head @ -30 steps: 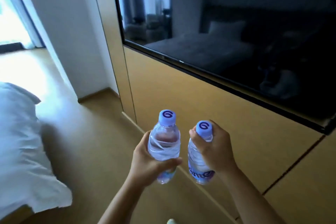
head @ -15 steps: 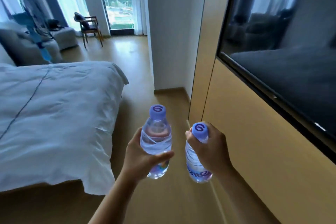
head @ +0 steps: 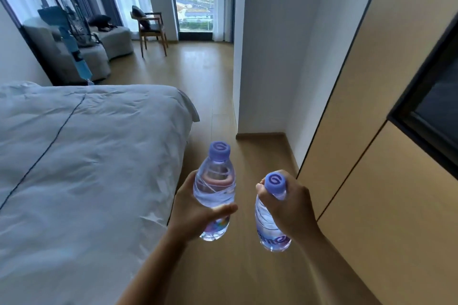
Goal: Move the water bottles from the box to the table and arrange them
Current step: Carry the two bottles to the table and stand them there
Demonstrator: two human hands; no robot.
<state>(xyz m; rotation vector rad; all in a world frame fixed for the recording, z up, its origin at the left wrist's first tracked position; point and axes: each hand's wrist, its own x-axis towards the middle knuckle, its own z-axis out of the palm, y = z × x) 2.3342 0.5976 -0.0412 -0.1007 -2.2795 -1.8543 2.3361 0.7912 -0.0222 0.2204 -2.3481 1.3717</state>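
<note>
Carrying one bottle apiece, the left hand (head: 192,210) wraps around the body of the left bottle (head: 214,190), thumb across its front, while the right hand (head: 290,208) curls around the neck of the right bottle (head: 269,225), just under its purple cap (head: 275,182). Both bottles are upright and apart, probably so they don't knock together in transit. Neither box nor counter is in view. Past them, wooden floor (head: 218,96) runs between the bed (head: 81,156) and the panelled wall (head: 366,131) toward a chair (head: 151,28) by the window (head: 194,2).
</note>
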